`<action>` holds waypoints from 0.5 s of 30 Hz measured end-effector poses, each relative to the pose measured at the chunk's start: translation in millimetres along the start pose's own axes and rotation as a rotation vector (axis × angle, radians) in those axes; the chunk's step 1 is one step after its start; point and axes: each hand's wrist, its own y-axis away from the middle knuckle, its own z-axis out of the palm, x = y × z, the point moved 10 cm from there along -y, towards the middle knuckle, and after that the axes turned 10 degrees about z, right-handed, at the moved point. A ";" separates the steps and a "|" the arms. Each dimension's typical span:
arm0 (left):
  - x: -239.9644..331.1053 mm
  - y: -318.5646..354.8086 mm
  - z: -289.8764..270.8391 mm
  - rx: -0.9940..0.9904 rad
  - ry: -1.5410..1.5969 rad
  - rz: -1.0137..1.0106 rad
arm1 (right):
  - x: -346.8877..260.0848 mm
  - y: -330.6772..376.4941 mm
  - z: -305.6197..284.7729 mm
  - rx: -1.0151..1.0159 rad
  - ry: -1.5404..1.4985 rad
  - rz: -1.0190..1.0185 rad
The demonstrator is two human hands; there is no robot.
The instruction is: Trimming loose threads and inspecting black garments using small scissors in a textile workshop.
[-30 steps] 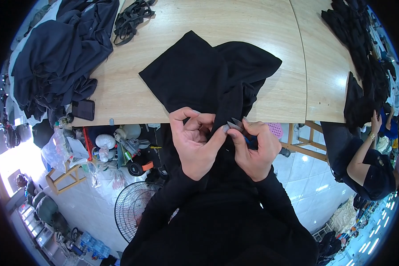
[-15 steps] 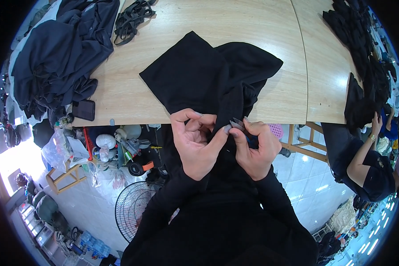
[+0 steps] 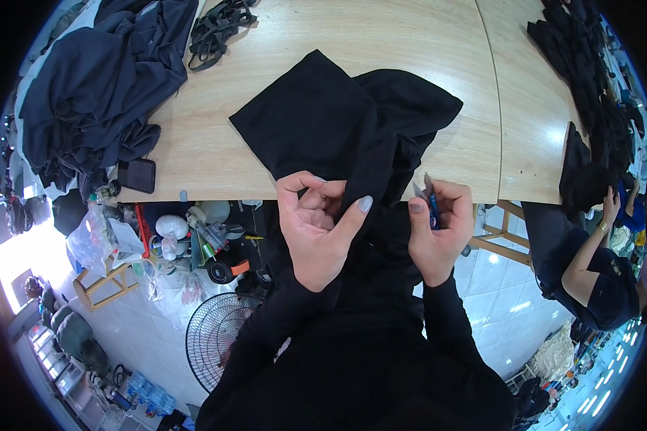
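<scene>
A black garment (image 3: 313, 108) lies spread over the table's near edge and hangs down toward my lap. My left hand (image 3: 316, 226) is closed on a fold of it, thumb on top and fingers curled beneath the cloth. To the right of the cloth, my right hand (image 3: 442, 226) grips a small pair of thread snips (image 3: 430, 202) with blue on the handle. The blades point up and away from me, apart from the fabric. Part of the snips is hidden inside my fingers.
Dark clothes (image 3: 101, 86) are heaped on the table (image 3: 280, 32) at the left, near a phone (image 3: 136, 176) and black straps (image 3: 219, 32). A black fan (image 3: 219, 337) stands below left. At the right, another person's arm (image 3: 589, 248) reaches toward dark cloth.
My right hand has drawn back to the right with the snips, away from the fold. My left hand stays on the garment, its thumb slightly raised.
</scene>
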 end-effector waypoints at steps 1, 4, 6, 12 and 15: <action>2.6 -1.0 0.1 0.000 0.000 0.001 | -0.3 -3.1 -2.1 -0.007 -0.013 -0.002; 2.0 0.3 0.6 -0.019 0.026 -0.056 | -0.1 -4.1 -4.5 -0.093 -0.029 0.080; -1.7 2.1 0.4 -0.027 0.049 -0.082 | -29.4 -1.1 9.2 -0.171 0.080 -0.129; 2.1 5.7 8.5 -0.088 0.030 -0.083 | -40.5 5.5 23.7 -0.070 0.080 -0.323; -5.4 8.9 -2.3 -0.044 0.031 -0.099 | -32.9 -6.8 23.6 -0.064 0.092 -0.257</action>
